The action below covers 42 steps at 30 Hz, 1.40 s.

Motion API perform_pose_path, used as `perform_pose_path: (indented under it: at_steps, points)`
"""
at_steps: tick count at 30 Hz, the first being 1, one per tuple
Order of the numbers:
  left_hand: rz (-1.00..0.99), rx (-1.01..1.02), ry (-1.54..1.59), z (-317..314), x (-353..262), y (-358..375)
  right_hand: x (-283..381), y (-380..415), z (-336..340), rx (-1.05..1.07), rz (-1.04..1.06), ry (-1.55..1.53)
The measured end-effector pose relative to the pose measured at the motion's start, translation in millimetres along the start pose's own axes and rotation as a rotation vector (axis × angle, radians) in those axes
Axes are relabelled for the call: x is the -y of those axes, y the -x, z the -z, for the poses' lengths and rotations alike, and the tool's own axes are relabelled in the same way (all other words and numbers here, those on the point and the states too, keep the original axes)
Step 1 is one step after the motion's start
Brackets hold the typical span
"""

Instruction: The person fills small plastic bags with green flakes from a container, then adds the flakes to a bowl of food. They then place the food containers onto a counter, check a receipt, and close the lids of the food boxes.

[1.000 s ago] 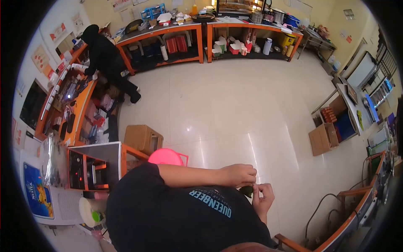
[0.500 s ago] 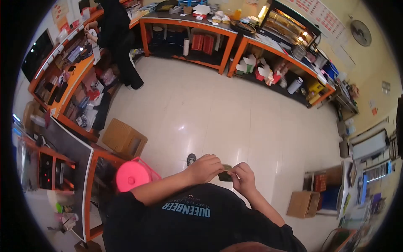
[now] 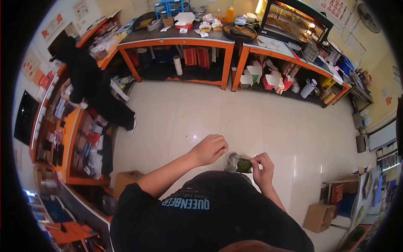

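A small clear packet with dark green contents (image 3: pixel 244 164) hangs in front of the black shirt. My right hand (image 3: pixel 263 169) pinches its right edge between thumb and fingers. The packet's left end looks pale and smeared. Above and left of it, my left hand (image 3: pixel 209 149) is held apart from the packet, its fingers curled together. Whether a small piece is between those fingertips is hidden.
A person in black (image 3: pixel 90 84) stands at the orange counter on the left. Ahead are an orange-framed table (image 3: pixel 176 42) and a counter with a lit food display case (image 3: pixel 294 23). Cardboard boxes (image 3: pixel 319 217) (image 3: pixel 127 181) stand on the tiled floor at both sides.
Both hands were together on the packet; my left hand has come away to the left, and the packet stays in my right. The view has shifted, and the pink lidded container is out of sight.
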State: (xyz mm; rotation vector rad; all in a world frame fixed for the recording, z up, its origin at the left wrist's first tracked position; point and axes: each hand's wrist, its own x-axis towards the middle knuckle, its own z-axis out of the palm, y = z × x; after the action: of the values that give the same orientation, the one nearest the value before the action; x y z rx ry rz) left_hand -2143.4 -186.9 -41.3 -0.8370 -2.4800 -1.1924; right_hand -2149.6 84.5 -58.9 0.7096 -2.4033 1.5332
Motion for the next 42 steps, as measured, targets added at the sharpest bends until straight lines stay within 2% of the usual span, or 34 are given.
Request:
perform_pose_path:
  at_steps: [4,7,9,12,15,19,21,22,25,27,28,31,32,33,35,36,39,42]
  points:
    - [0.055,-0.052,0.142,8,97,-94,-60,-137,-41,0.125,0.053,-0.046]
    - [0.298,-0.142,0.138,51,156,-145,-85,-279,-83,0.277,0.196,-0.183]
    - [0.359,-0.316,0.126,85,188,-163,-92,-356,-112,0.433,0.328,-0.205]
    - [0.451,-0.482,0.07,130,254,-176,-98,-455,-178,0.636,0.384,-0.303]
    - [0.57,-0.539,-0.015,170,336,-183,-125,-535,-257,0.748,0.374,-0.35]
    - [0.593,-0.551,-0.031,237,463,-207,-157,-634,-352,0.661,0.361,-0.356]
    - [0.569,-0.566,0.003,273,525,-229,-163,-679,-384,0.58,0.253,-0.332]
    - [0.677,-0.491,0.095,300,540,-248,-165,-700,-397,0.527,0.192,-0.314]
    - [0.311,-0.415,0.046,358,610,-309,-180,-768,-426,0.433,-0.039,-0.363]
    - [0.259,-0.373,0.271,373,657,-345,-192,-808,-445,0.384,-0.267,-0.564]
    - [0.231,-0.362,0.381,378,679,-359,-193,-827,-452,0.349,-0.292,-0.611]
    - [0.525,-0.191,0.519,392,740,-392,-222,-883,-474,0.274,-0.441,-0.588]
    - [0.559,-0.135,0.461,395,763,-405,-237,-902,-480,0.287,-0.426,-0.594]
    - [0.514,-0.123,0.422,394,788,-418,-258,-919,-485,0.287,-0.462,-0.59]
    - [0.436,-0.097,0.342,387,833,-439,-305,-954,-490,0.287,-0.382,-0.355]
    - [0.504,-0.159,0.217,386,850,-444,-332,-974,-492,0.263,-0.202,-0.229]
    - [0.766,-0.347,0.429,400,907,-432,-427,-1021,-490,0.25,-0.332,-0.071]
    - [0.968,-0.357,0.245,436,930,-391,-496,-1058,-491,0.222,-0.413,0.062]
